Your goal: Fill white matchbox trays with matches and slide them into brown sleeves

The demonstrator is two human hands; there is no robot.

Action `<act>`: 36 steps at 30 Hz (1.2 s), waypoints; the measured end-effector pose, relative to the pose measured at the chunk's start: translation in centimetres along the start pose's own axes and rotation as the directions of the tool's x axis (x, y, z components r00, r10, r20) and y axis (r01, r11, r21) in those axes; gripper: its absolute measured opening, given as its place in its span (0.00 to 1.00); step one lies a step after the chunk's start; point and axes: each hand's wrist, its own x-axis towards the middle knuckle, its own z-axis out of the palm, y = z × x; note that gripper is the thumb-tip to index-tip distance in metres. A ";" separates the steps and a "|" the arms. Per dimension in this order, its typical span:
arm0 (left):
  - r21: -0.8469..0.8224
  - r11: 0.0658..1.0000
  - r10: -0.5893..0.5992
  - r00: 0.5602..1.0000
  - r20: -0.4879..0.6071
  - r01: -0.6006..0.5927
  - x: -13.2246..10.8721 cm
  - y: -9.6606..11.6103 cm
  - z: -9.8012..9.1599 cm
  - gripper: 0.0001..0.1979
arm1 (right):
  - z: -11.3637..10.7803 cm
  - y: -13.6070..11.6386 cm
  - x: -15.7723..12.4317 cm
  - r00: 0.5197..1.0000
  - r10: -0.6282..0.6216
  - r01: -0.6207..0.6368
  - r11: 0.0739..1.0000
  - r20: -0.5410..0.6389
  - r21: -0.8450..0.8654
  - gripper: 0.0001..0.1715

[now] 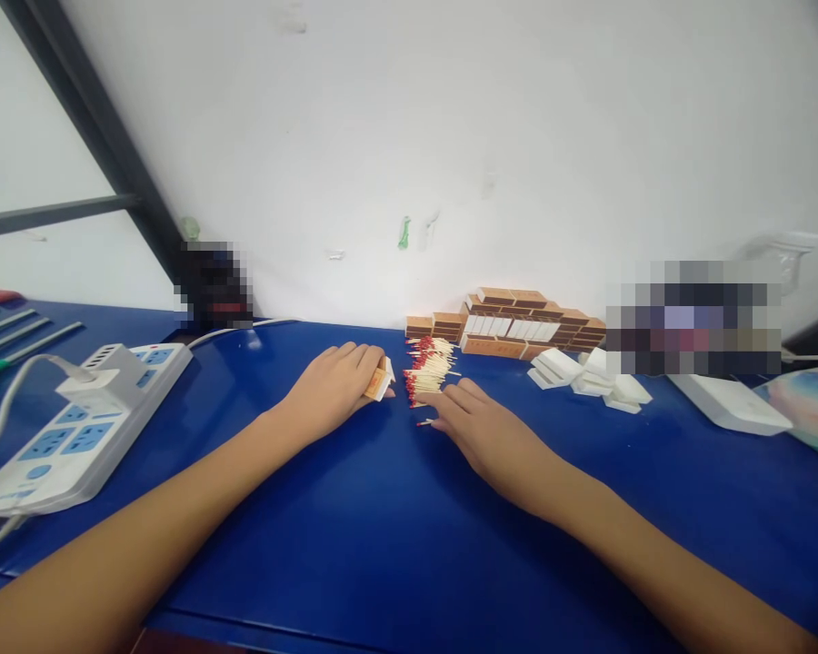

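My left hand (334, 386) is wrapped around a small matchbox (380, 381), orange-brown with a white part showing at its right end. A pile of loose matches (433, 363) with red heads lies on the blue table just right of the box, heads mostly to the left. My right hand (483, 431) is at the near edge of this pile, thumb and fingers curled together. One match (423, 422) sticks out to the left from its thumb tip. The palm side of both hands is hidden.
Stacked matchboxes (494, 345) stand against the wall behind the pile. Several white matchbox trays (593, 371) lie to their right, near a white box (736, 404). A power strip (102, 427) with cables and some green-handled rods (34, 341) occupy the left side.
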 end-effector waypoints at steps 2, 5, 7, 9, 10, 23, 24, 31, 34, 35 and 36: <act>-0.032 0.999 0.023 1.000 0.019 -0.022 -0.1 0.1 0.1 0.23 | -0.1 0.2 -0.2 1.000 -0.005 0.005 1.000 0.010 0.023 0.17; -0.088 0.994 0.069 0.995 0.069 -0.063 -0.2 0.3 0.1 0.21 | -0.2 0.3 -0.1 0.993 0.096 -0.082 0.979 -0.068 0.189 0.12; -0.100 0.992 0.093 0.992 0.090 -0.084 -0.3 0.5 0.0 0.20 | -0.2 0.4 0.0 0.963 0.245 -0.198 0.923 -0.108 0.329 0.07; -0.091 0.992 0.098 0.990 0.097 -0.090 -0.3 0.5 -0.1 0.18 | -0.2 0.6 0.0 0.923 0.375 -0.309 0.854 -0.085 0.419 0.07; -0.086 0.993 0.094 0.991 0.099 -0.085 -0.3 0.6 -0.2 0.17 | -0.1 0.7 0.0 0.908 0.414 -0.348 0.832 -0.067 0.433 0.07; 0.146 0.971 -0.199 0.979 0.054 0.189 0.0 -1.9 -2.4 0.16 | 0.5 -0.1 0.0 0.966 0.223 -0.191 0.957 -0.132 0.218 0.05; 0.185 0.955 -0.244 0.969 0.037 0.233 0.0 -2.2 -2.6 0.17 | 0.5 -0.2 0.1 0.973 0.211 -0.189 0.961 -0.095 0.201 0.04; 0.237 0.923 -0.324 0.944 0.055 0.303 -0.1 -3.0 -2.9 0.19 | 0.6 0.5 0.7 0.980 0.176 -0.184 0.979 0.088 0.089 0.05; 0.211 0.927 -0.325 0.945 0.043 0.309 -0.2 -3.1 -2.9 0.19 | 1.1 0.2 1.6 0.985 0.164 -0.160 0.984 0.052 -0.076 0.08; 0.202 0.928 -0.326 0.945 0.040 0.312 -0.2 -3.1 -2.8 0.19 | 1.3 -0.2 2.1 0.986 0.159 -0.152 0.977 0.040 -0.147 0.09; 0.192 0.931 -0.324 0.945 0.039 0.311 -0.3 -3.1 -2.8 0.19 | 1.5 -0.7 2.6 0.987 0.157 -0.148 0.967 0.030 -0.206 0.10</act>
